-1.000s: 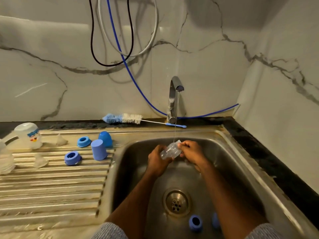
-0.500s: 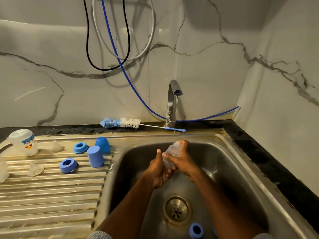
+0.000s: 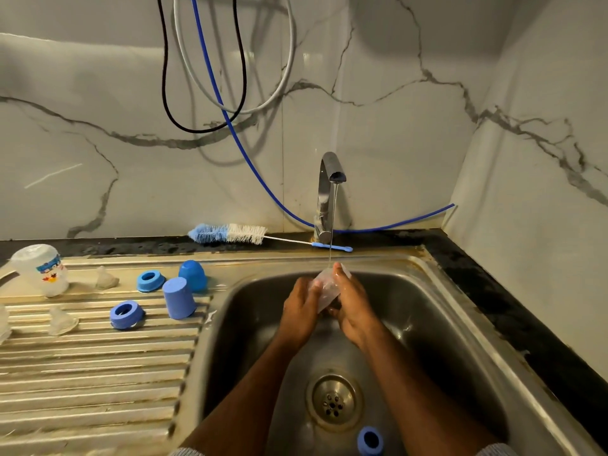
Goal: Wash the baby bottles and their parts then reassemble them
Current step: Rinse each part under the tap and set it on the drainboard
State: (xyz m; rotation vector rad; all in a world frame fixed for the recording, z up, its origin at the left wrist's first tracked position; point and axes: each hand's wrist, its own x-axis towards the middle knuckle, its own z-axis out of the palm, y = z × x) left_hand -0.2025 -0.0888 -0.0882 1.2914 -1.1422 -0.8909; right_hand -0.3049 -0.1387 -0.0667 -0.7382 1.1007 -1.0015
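Bottle, clear and tilted, sits between your two hands over the sink, its upper end right under the thin stream of water falling from the tap. Your left hand wraps its fingers around the bottle's left side, and your right hand curls around the right side, fingertips up at the wet top end, so both sets of fingers are clamped on the bottle. Below your wrists lies the drain, and just beside it, toward you, a blue ring rests on the sink bottom.

On the ribbed draining surface to your left stand more parts: a blue cap upside down, a second blue cap behind it, touching or nearly so, a blue ring left of that one, and another blue ring closer to you. Two clear teats stand apart from each other further left. A second clear bottle with a printed label stands mouth down at the far left corner.

Along the dark ledge behind the sink lies a bottle brush, bristles to the left, its blue handle tip ending near the tap's base. A blue hose, a black cable and a grey hose hang on the marble wall
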